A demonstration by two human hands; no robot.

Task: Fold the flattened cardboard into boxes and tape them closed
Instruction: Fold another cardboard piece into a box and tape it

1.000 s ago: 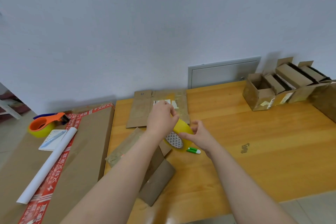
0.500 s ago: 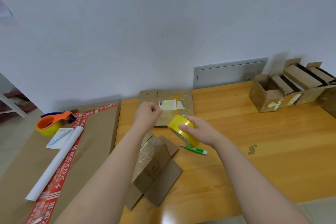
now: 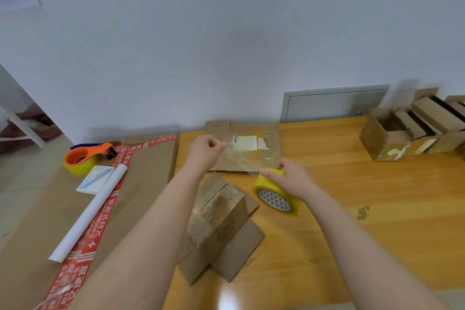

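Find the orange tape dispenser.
In the head view the tape dispenser sits far left on the big cardboard sheet, left of the table, just behind a notepad and a white paper roll.

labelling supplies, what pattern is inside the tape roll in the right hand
Grey and white triangles line the tape roll; head view shows it best.

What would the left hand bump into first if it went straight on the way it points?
Probably the flattened cardboard lying just beyond the left hand, then the wall; depth is unclear.
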